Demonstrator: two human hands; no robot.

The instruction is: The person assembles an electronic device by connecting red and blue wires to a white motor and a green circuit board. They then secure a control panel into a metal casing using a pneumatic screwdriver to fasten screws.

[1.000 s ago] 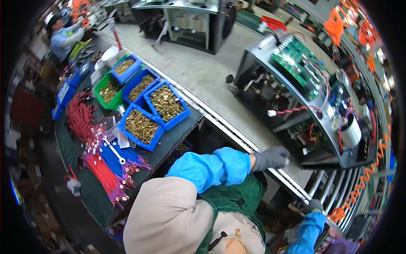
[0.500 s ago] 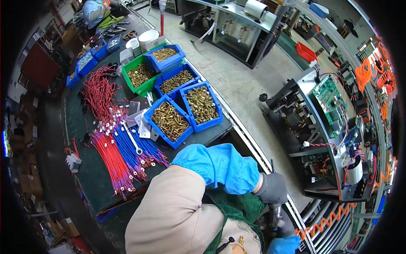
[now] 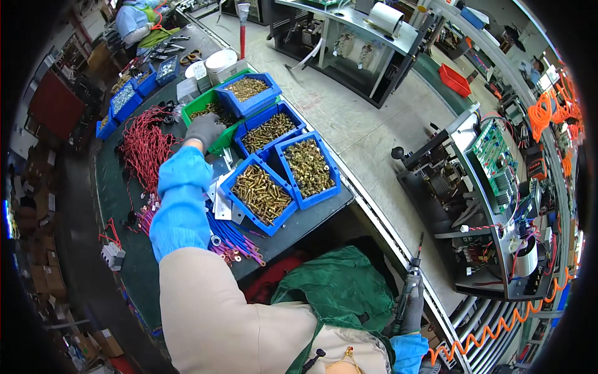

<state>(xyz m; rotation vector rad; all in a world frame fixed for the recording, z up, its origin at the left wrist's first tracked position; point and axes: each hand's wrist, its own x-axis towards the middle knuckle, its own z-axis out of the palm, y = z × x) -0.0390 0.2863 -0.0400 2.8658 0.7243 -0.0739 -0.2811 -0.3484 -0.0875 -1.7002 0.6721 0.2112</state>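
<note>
While the right hand [image 3: 414,308] clasps a power screwdriver [image 3: 410,280], best kept bit-outward, the left hand [image 3: 205,129], grip hidden, overlaps the green bin [image 3: 225,139].

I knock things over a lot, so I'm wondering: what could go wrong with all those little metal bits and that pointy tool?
The left hand is at the green bin, close to full blue bins, so a bump might spill the brass pieces.
The blue sleeve passes over bundled wires and could drag some.
The right hand holds a driver tip up, which might poke someone.
</note>
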